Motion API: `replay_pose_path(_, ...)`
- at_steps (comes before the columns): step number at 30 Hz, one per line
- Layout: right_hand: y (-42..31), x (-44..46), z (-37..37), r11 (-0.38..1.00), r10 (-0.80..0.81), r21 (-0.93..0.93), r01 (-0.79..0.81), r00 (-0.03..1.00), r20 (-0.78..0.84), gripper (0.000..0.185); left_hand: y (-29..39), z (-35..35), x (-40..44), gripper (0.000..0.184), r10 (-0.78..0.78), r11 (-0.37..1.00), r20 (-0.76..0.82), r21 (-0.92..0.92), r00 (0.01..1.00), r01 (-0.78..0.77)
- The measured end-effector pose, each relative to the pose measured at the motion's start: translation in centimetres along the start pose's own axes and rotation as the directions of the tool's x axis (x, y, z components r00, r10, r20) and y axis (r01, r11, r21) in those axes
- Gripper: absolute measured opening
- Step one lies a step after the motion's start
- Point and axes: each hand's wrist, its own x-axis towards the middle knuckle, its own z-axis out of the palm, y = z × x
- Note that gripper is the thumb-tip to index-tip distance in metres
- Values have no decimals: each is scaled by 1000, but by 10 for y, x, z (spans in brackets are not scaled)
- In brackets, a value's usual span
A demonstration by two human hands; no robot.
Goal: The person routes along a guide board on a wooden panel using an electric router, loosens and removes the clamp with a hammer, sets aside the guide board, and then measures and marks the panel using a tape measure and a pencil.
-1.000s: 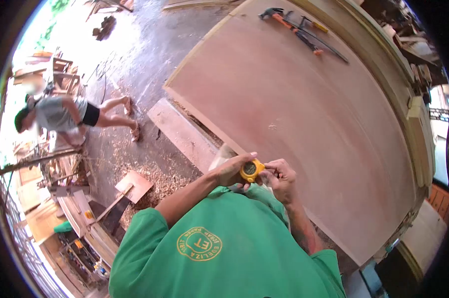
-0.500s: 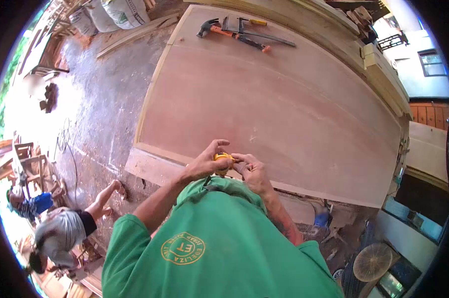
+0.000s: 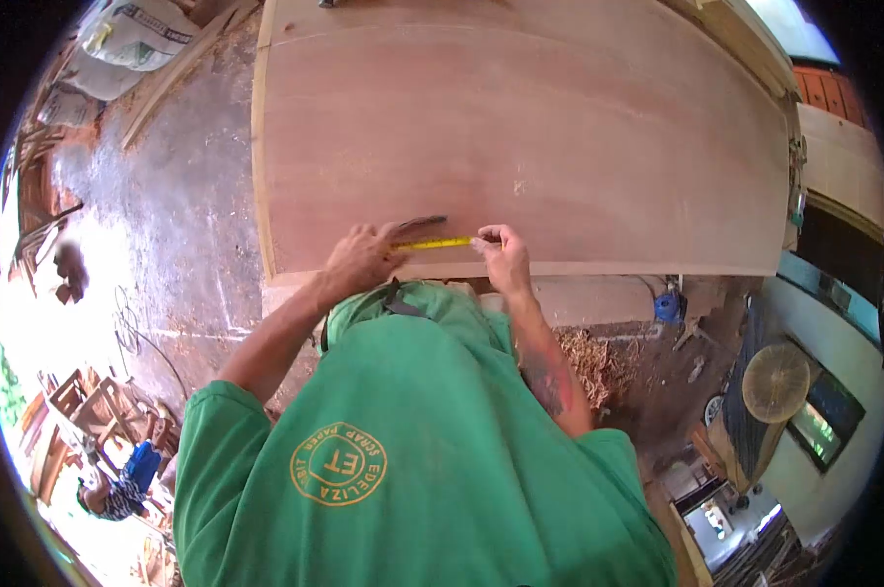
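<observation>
A yellow tape measure blade [image 3: 432, 243] stretches between my two hands, low over the near edge of a large reddish wooden panel [image 3: 559, 127]. My left hand [image 3: 362, 258] is closed at the blade's left end, and the tape case is hidden by it. A dark thin object [image 3: 420, 225], too unclear to name, sticks out to the right from the same hand. At the blade's right end, my right hand [image 3: 501, 254] pinches the tip with its fingers.
White sacks [image 3: 138, 34] stand at the upper left beside long boards. A person in blue shorts [image 3: 140, 468] is at the lower left. Wood shavings [image 3: 598, 367] and a blue tool [image 3: 669, 307] lie below the panel's near edge. A round woven thing [image 3: 776, 383] is at the right.
The yellow blade now shows between my hands, which have moved apart over the panel. The dark thin object has come into sight. The view has turned, and the hammer has nearly left it.
</observation>
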Motion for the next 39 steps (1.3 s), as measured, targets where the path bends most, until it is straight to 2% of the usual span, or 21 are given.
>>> replay_pose_path(2, 19, 8, 2, 995, 3, -104, -2, 1000, 7, 24, -18, 0, -4, 39, -34, 999, 34, 42, 999, 33)
replay_pose_path(5, 26, 9, 15, 989, -78, -124, 77, 997, -7, 23, -30, 3, -7, 23, -48, 998, -119, 38, 992, 53)
replay_pose_path(7, 21, 12, 19, 983, -125, -138, 120, 992, -32, 22, -24, 11, -5, 21, -58, 997, -196, 28, 979, 65)
replay_pose_path(9, 20, 11, 20, 993, -28, -117, 11, 989, -143, 20, -19, 16, -2, 19, -66, 997, -264, 20, 962, 74)
replay_pose_path(12, 22, 12, 1, 996, 87, 13, -86, 977, -195, 20, -17, 24, 1, 19, -120, 991, -335, 20, 935, 135)
replay_pose_path(14, 23, 8, -15, 990, 135, -4, -138, 974, -183, 22, -19, 26, 4, 19, -121, 987, -376, 55, 919, 153)
replay_pose_path(16, 22, 3, -30, 877, 340, 408, -254, 928, -153, 29, -19, 24, 4, 19, -118, 987, -380, 59, 918, 152)
replay_pose_path(17, 20, -1, -37, 831, 387, 472, -296, 916, -107, 44, -19, 23, 4, 19, -114, 986, -386, 69, 915, 152)
replay_pose_path(18, 19, -4, -43, 832, 387, 469, -298, 916, -106, 44, -18, 22, 4, 19, -117, 986, -386, 66, 915, 154)
replay_pose_path(20, 18, -8, -51, 649, 406, 712, -268, 914, -25, 56, -18, 20, 6, 18, -115, 985, -388, 72, 914, 154)
replay_pose_path(21, 20, -10, -54, 645, 408, 715, -269, 912, -25, 56, -19, 20, 6, 18, -113, 985, -385, 76, 916, 154)
replay_pose_path(23, 26, -14, -63, 822, 271, 524, -221, 962, -18, 67, -19, 21, 8, 21, -123, 983, -355, 83, 927, 163)
replay_pose_path(24, 28, -13, -69, 819, 271, 530, -219, 962, -21, 67, -19, 19, 8, 21, -118, 983, -354, 89, 928, 159)
replay_pose_path(26, 33, -11, -78, 806, 178, 503, -311, 939, 295, 60, -18, 16, 8, 22, -143, 983, -326, 66, 934, 173)
replay_pose_path(27, 26, -14, -72, 804, 177, 507, -312, 939, 296, 60, -17, 16, 9, 22, -142, 982, -325, 71, 935, 174)
replay_pose_path(29, -1, -20, -49, 925, 29, 374, -60, 996, 89, 43, -17, 15, 8, 22, -155, 980, -309, 68, 938, 184)
replay_pose_path(30, -4, -21, -42, 924, 27, 379, -61, 995, 95, 43, -16, 14, 8, 22, -160, 979, -310, 73, 937, 191)
replay_pose_path(32, -7, -20, -29, 977, -183, 129, 169, 977, 107, 23, -14, 14, 8, 23, -157, 978, -320, 80, 935, 191)
replay_pose_path(34, -11, -19, -17, 984, -122, 150, 98, 980, 156, 16, -16, 16, 9, 23, -165, 975, -327, 91, 931, 205)
replay_pose_path(37, -12, -7, -2, 961, -246, -65, 271, 935, 254, 16, -16, 17, 9, 24, -162, 973, -332, 103, 929, 206)
replay_pose_path(39, -17, -1, 8, 954, -284, -20, 299, 924, 257, 16, -16, 16, 10, 24, -153, 974, -330, 106, 931, 198)
